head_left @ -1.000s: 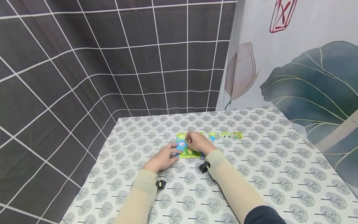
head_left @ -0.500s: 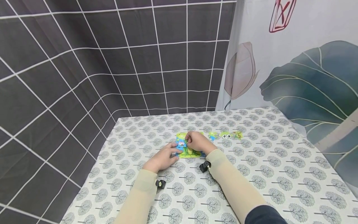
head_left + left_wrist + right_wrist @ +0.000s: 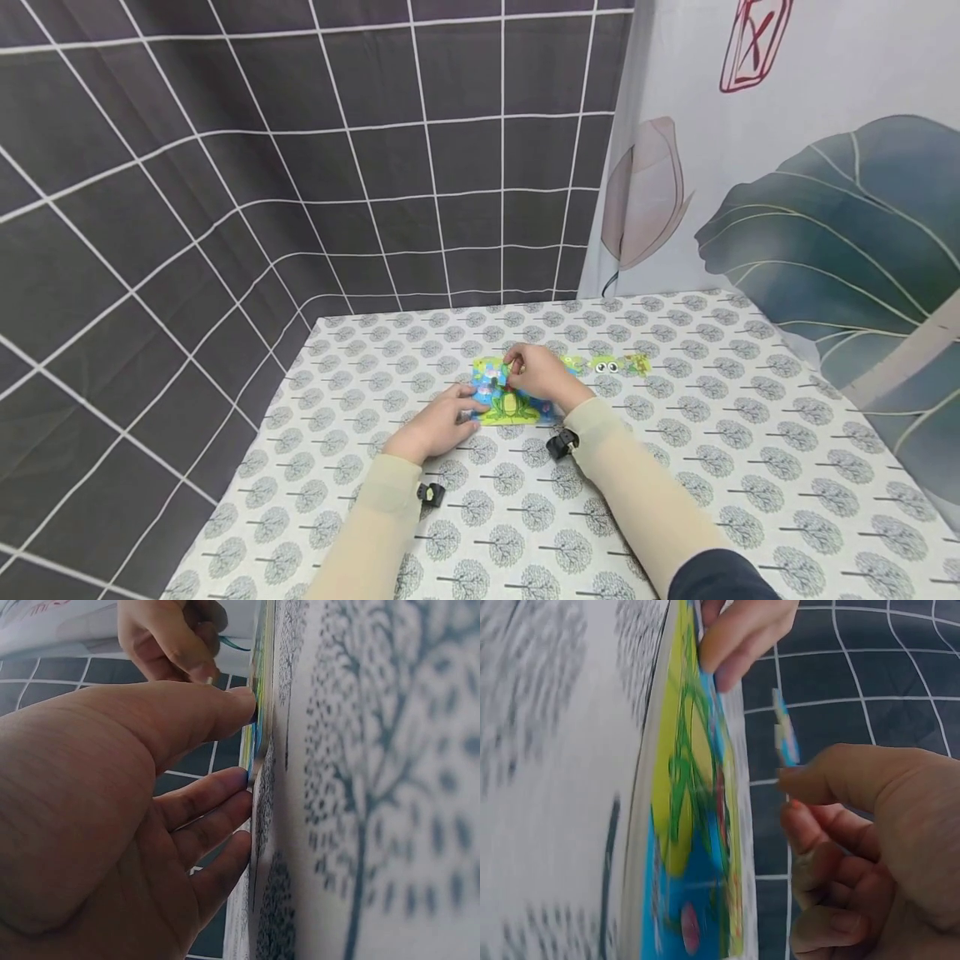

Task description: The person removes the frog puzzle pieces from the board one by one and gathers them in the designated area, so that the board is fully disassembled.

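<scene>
A bright frog jigsaw puzzle (image 3: 510, 408) lies flat on the table, its green frog and blue water showing. My left hand (image 3: 438, 423) rests at its left edge, fingers fairly straight; in the left wrist view the thumb (image 3: 217, 712) touches the puzzle's edge. Over the puzzle's upper right part, my right hand (image 3: 543, 372) pinches a small puzzle piece (image 3: 786, 735) between thumb and index finger. The right wrist view shows this piece held up off the puzzle, with the other fingers curled below. Part of the puzzle is hidden behind my right hand.
To the right of the puzzle lie loose pieces in a row, among them one with two big eyes (image 3: 606, 365) and a yellow-green one (image 3: 638, 364). The tree-print tablecloth (image 3: 495, 500) meets a dark checked curtain (image 3: 465, 217) at the back.
My right hand has lifted slightly and shifted right, with a puzzle piece between its fingertips. More of the frog picture shows now. The left hand has stayed in place.
</scene>
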{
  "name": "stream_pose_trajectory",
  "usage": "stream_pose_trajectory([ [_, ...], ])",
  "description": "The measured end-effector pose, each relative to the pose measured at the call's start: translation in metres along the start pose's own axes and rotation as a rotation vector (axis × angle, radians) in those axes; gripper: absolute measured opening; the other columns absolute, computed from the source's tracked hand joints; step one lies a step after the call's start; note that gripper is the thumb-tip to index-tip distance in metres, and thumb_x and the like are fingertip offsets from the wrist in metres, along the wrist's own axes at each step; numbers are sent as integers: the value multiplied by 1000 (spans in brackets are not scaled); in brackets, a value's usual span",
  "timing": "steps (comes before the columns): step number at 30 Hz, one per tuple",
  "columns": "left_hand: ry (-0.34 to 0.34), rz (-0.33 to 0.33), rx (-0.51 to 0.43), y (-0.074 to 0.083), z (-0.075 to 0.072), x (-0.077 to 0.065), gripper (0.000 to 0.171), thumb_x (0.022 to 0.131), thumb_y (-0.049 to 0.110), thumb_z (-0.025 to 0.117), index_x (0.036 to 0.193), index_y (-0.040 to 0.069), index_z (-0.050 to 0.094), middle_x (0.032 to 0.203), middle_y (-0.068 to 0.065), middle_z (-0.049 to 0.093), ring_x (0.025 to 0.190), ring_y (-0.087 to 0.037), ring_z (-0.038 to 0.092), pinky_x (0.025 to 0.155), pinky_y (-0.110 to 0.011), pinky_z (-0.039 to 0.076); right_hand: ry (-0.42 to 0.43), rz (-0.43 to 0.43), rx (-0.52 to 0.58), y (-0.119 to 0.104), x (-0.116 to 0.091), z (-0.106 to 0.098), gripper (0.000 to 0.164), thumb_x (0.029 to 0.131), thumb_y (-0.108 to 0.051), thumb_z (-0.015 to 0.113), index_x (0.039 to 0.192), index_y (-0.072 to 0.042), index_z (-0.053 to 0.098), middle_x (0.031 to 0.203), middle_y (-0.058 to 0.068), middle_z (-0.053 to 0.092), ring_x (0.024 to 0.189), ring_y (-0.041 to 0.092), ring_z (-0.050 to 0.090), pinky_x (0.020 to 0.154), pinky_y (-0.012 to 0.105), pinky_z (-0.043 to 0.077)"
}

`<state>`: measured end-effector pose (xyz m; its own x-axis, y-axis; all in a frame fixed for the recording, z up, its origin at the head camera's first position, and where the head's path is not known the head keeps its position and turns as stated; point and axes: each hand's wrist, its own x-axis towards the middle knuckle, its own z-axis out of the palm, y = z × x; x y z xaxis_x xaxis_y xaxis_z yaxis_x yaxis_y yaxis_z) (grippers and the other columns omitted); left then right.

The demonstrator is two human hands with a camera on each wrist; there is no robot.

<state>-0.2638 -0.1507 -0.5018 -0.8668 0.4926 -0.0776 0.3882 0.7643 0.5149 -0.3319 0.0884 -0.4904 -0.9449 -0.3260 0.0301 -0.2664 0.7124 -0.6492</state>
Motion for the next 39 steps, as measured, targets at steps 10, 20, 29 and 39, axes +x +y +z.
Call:
stream_pose_trajectory([
  [10,-8,-5,-3,1,1,-1,39,103,30,67,142,27,67,165,-5,38,151,-34,36,123,-58,31,63,-16,7,16,-11,-22,24,89,-12,75,113,-13,70,92,-2,65,71,17,56,68,34,51],
  [20,4,-3,11,1,1,-3,38,102,25,68,140,26,68,164,-6,39,151,-36,35,122,-60,31,37,0,-10,37,-26,-37,21,91,-12,74,111,-13,68,93,0,64,62,15,54,56,32,50],
  [29,10,-1,32,0,1,-2,39,102,22,68,140,27,68,163,-6,40,151,-35,35,122,-59,31,6,2,3,45,-36,-46,21,90,-11,73,110,-12,67,92,2,63,72,18,57,66,35,53],
  [39,8,1,8,1,1,-1,40,101,21,68,140,26,68,164,-7,39,152,-36,35,122,-60,30,4,2,-26,62,-48,-56,23,88,-9,75,110,-10,69,92,1,64,78,18,58,71,36,54],
])
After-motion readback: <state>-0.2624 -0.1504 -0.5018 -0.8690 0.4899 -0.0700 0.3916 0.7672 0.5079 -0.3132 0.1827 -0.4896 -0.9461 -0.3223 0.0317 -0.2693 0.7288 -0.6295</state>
